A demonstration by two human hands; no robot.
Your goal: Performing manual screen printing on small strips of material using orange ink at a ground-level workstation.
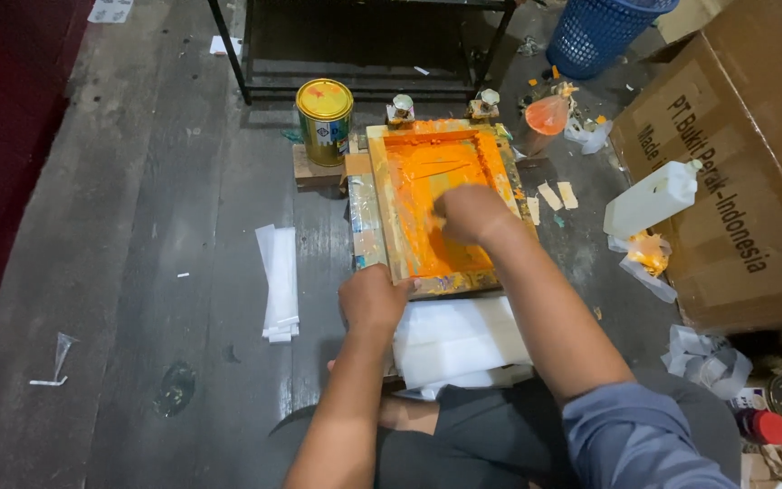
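A wooden screen-printing frame (378, 195) lies on the floor, its mesh covered in orange ink (427, 163). My left hand (371, 297) grips the frame's near left corner. My right hand (472, 215) is closed inside the frame over the orange mesh; whatever it presses is hidden under the fingers. A stack of white sheets (454, 340) sits under the near edge of the frame, just in front of my knees.
A yellow tin can (324, 118) stands left of the frame. A white strip pile (281, 281) lies on the floor at left. A white plastic bottle (652, 197), a cardboard box (753, 163), a blue basket (599, 32) and a black metal rack (364, 45) surround the spot.
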